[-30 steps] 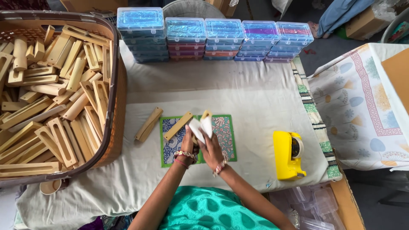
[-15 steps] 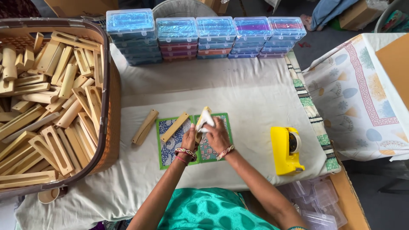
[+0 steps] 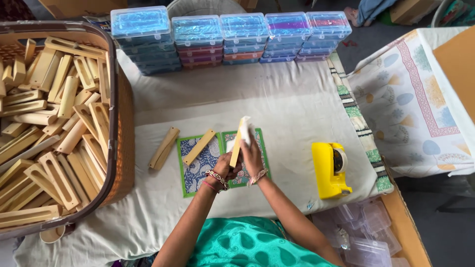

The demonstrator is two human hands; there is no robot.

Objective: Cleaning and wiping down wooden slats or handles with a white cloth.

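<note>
The wooden block [image 3: 236, 146] stands on end over the patterned mat [image 3: 198, 170], left hand [image 3: 226, 167] gripping its lower end, right hand [image 3: 251, 152] pressing a white cloth [image 3: 246, 127] against it. Held that loosely, it could slip onto the block on the mat [image 3: 199, 147].

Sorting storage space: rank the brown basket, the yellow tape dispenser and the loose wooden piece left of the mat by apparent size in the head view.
1. brown basket, by far the largest.
2. yellow tape dispenser.
3. loose wooden piece, about as long but much slimmer.
</note>
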